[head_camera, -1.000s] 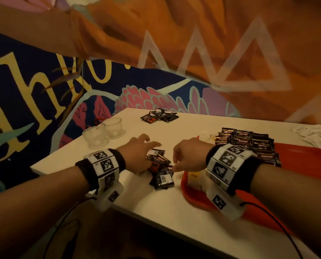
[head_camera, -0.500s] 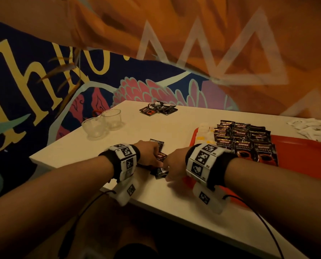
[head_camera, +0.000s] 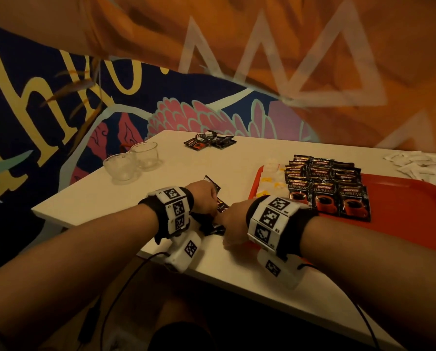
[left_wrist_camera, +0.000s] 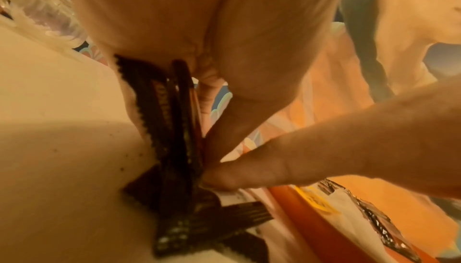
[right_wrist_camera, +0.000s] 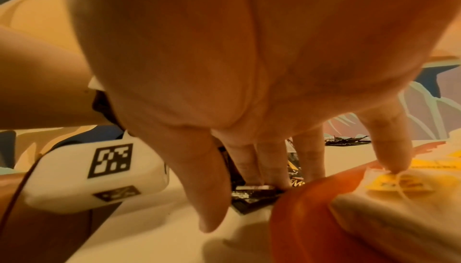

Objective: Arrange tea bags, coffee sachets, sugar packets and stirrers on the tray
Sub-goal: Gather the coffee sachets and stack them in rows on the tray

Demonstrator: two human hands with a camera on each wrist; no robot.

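tray [head_camera: 402, 224] red | coffee sachets [head_camera: 328, 198] black, red cups | table [head_camera: 237, 168] white

Black wristbands [head_camera: 298, 224] with white marker-tag blocks [head_camera: 184, 252], thin dark cables [head_camera: 125, 279], bare forearms.
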